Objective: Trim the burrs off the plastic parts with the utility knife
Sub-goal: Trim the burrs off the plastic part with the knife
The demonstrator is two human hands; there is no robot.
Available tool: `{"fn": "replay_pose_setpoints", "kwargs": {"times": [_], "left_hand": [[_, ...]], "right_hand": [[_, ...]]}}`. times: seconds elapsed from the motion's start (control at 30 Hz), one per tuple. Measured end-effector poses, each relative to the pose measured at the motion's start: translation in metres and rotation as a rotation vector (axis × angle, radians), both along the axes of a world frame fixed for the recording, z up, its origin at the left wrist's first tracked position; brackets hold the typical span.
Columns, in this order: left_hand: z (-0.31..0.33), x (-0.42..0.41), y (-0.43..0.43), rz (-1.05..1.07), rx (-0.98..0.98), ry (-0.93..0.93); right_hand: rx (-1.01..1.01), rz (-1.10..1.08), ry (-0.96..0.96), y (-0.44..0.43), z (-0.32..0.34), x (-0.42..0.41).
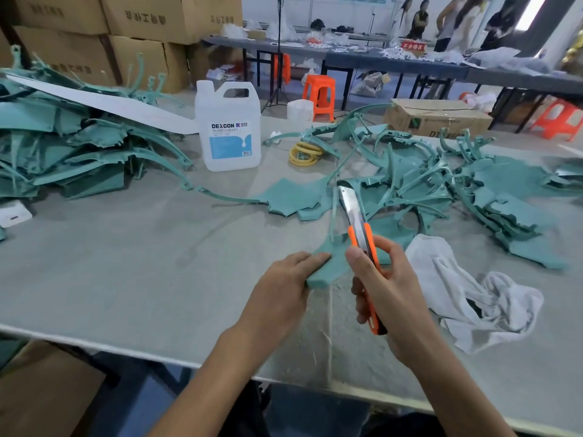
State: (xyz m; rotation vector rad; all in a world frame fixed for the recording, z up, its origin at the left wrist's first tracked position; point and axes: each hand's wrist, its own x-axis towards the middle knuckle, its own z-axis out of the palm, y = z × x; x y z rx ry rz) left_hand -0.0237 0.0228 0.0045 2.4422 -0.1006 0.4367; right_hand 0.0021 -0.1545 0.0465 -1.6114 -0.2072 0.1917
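Far left: we logged a heap of teal plastic parts (pixel 63 146), with a long white sheet (pixel 104 102) lying slantwise on top. Beside the heap stood a white DEXCON jug (pixel 227 130), upright, and near it on the right some yellow rings (pixel 304 154) lay in a stack.

Centre, near edge of the grey table (pixel 126 263): the left hand (pixel 284 285) held a teal plastic part (pixel 331 263) by its left edge. Its fingers lay over the top face; we could not see the thumb.

Just right of that, the right hand (pixel 388 288) was wrapped closed round the orange handle of the utility knife (pixel 359 228). The blade was extended, pointing away from the person, just beside a thin stem rising from the held part.

Further right we noted a crumpled white cloth (pixel 473 298), and behind it a loose tangle of teal parts (pixel 473 190).
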Motion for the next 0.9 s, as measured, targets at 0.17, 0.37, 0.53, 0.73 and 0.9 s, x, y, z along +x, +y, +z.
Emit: {"fn": "replay_pose_setpoints", "kwargs": {"times": [0.17, 0.37, 0.53, 0.73, 0.9], "left_hand": [[0.023, -0.02, 0.0, 0.042, 0.066, -0.225], [0.045, -0.025, 0.022, 0.174, -0.497, -0.281], [0.042, -0.027, 0.042, 0.378, -0.732, -0.31], [0.038, -0.031, 0.041, 0.242, -0.215, -0.1], [0.057, -0.021, 0.021, -0.086, 0.059, -0.109]], "right_hand": [[0.21, -0.04, 0.188, -0.017, 0.004, 0.004], [0.712, 0.029, 0.653, -0.034, -0.007, 0.004], [0.943, 0.142, 0.778, -0.036, -0.015, -0.004], [1.038, 0.214, 0.886, -0.028, -0.024, -0.008], [1.005, 0.271, 0.926, -0.015, -0.033, -0.014]]}}
